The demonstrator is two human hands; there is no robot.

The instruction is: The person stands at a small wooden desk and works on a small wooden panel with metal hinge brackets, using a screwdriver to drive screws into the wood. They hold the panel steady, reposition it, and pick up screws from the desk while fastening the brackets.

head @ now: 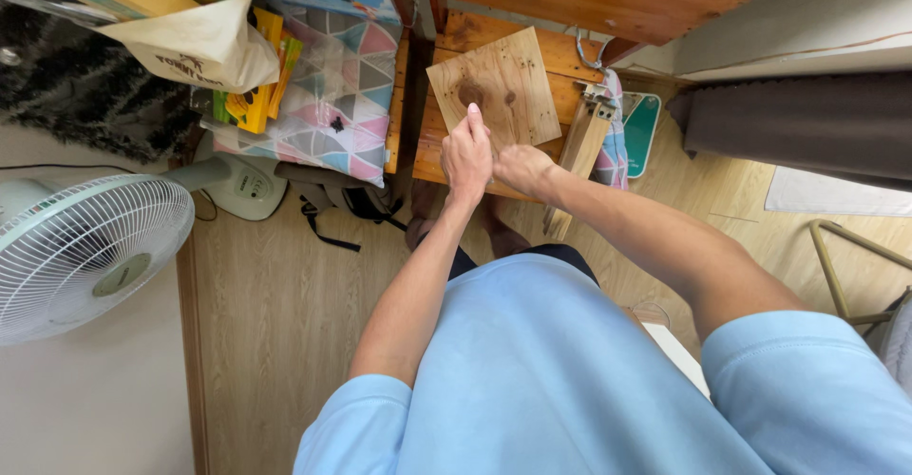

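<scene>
The left hand [466, 155] lies flat, fingers pressed together, on the near edge of a square wooden board [495, 88] resting on a low wooden table [427, 142]. The right hand [520, 167] is just beside it; its grip cannot be told. A fan [81, 252] stands far left.

We see bright, even indoor light with soft shadows only; wide-angle distortion bends the edges, stretching the white round electric fan [81, 252] at nine o'clock. Focus is sharp.
</scene>
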